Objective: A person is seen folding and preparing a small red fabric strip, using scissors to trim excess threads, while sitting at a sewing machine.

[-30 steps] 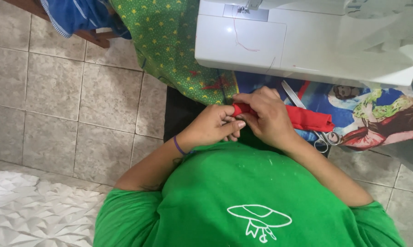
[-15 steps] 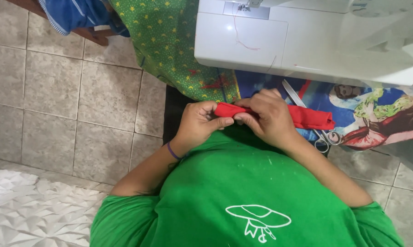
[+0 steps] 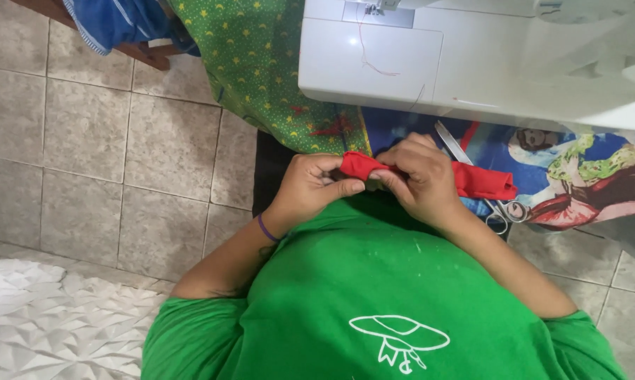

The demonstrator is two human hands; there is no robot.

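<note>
Since a moment ago both hands have rolled the fabric's left end tighter, barely shifting place. Behind them stands the white plastic sewing machine [image 3: 472,56] on the patterned-cloth tabletop [image 3: 585,162]. Left hand [image 3: 310,186] and right hand [image 3: 419,176] pinch the narrow red fabric strip [image 3: 483,181] in front of the chest; steel scissors [image 3: 497,207] lie partly beneath it.
</note>
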